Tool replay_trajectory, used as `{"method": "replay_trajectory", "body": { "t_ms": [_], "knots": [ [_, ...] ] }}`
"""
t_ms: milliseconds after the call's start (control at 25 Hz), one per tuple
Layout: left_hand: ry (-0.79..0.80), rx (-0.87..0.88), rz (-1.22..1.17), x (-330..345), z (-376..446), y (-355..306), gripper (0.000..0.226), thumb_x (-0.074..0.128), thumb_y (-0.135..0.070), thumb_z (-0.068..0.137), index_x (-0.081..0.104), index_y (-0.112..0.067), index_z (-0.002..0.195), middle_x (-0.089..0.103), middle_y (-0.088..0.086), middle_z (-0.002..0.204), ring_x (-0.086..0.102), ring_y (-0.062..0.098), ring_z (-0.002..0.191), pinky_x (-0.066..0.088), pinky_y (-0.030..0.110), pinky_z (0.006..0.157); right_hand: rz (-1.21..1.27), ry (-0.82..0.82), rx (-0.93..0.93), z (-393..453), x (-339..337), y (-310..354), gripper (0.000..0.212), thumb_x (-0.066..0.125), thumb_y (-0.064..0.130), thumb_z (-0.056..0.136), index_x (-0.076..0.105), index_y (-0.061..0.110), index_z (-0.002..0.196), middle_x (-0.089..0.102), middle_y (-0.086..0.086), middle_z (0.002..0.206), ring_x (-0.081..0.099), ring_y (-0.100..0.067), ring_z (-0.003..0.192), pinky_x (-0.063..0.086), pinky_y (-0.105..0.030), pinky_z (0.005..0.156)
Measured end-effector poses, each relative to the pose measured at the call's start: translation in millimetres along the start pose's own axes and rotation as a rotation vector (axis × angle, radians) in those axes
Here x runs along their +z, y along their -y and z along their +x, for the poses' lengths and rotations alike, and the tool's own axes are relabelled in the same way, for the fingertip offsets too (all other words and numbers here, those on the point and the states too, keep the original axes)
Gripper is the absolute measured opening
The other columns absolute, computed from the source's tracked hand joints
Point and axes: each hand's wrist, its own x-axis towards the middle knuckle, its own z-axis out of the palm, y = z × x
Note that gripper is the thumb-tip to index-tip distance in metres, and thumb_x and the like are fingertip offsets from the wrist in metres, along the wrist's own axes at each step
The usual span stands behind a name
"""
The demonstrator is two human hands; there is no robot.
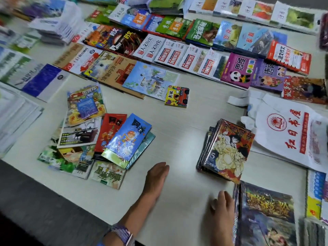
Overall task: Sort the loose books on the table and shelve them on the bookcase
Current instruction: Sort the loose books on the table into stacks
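A loose heap of books [92,139] lies left of centre on the pale table [177,121], topped by a blue comic [127,139] leaning on a red one [110,130]. A stack of manga [227,150] sits at the right. My left hand [156,176] hovers flat over the bare table just right of the heap, fingers together, holding nothing. My right hand [223,206] rests against the left edge of a dark-covered stack [266,217] at the bottom right; whether its fingers grip the stack is hidden.
Rows of sorted books [195,55] cover the far half of the table. A small yellow book [177,96] lies alone mid-table. A white printed bag [291,132] sprawls at the right. Paper piles [16,107] line the left edge. No bookcase is in view.
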Motion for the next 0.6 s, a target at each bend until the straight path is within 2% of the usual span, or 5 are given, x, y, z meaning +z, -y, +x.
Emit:
{"method": "replay_trajectory", "body": {
  "t_ms": [80,160,360,480,600],
  "knots": [
    [-0.007,0.026,-0.02,-27.0,5.1,1.2,0.024,0.069,-0.024,0.086,0.07,-0.013,0.107,0.07,0.003,0.082,0.059,0.012,0.065,0.04,0.021,0.048,-0.038,0.046,0.074,-17.1,21.9,-19.7,0.02,0.057,0.022,0.102,0.062,0.014,0.12,0.068,-0.017,0.122,0.066,-0.033,0.103,0.053,-0.043,0.087],
    [-0.014,0.086,-0.056,-61.8,18.0,-7.1,0.007,0.065,-0.014,0.091,0.069,-0.016,0.096,0.066,0.007,0.075,0.057,0.014,0.058,0.036,0.018,0.042,-0.148,0.18,0.129,-33.1,59.6,-31.2,0.014,0.059,0.016,0.1,0.064,0.013,0.113,0.074,-0.012,0.103,0.068,-0.03,0.084,0.051,-0.036,0.071],
    [-0.095,0.177,-0.011,-172.5,70.1,-47.1,0.013,0.063,-0.006,0.092,0.068,-0.017,0.089,0.066,0.001,0.07,0.055,0.016,0.057,0.042,0.024,0.049,-0.252,0.341,0.058,-55.7,193.5,-21.9,0.014,0.061,0.018,0.098,0.063,0.018,0.112,0.074,-0.006,0.097,0.067,-0.021,0.078,0.051,-0.032,0.067],
    [-0.193,0.282,0.144,-232.0,101.8,-56.9,0.011,0.063,-0.01,0.091,0.07,-0.019,0.093,0.072,-0.019,0.09,0.064,0.009,0.075,0.047,0.023,0.059,-0.16,0.316,0.088,-54.3,265.3,-8.1,0.028,0.066,0.041,0.093,0.064,0.015,0.102,0.074,-0.008,0.096,0.064,-0.022,0.078,0.05,-0.032,0.067],
    [-0.171,0.268,0.303,-264.7,121.5,-59.8,0.018,0.062,-0.023,0.095,0.065,-0.02,0.112,0.062,-0.003,0.129,0.061,0.0,0.09,0.043,0.005,0.06,-0.16,0.282,0.049,-61.4,310.4,1.1,0.03,0.079,0.032,0.087,0.062,0.012,0.102,0.076,-0.006,0.095,0.071,-0.017,0.074,0.055,-0.024,0.059]
  ]
}}
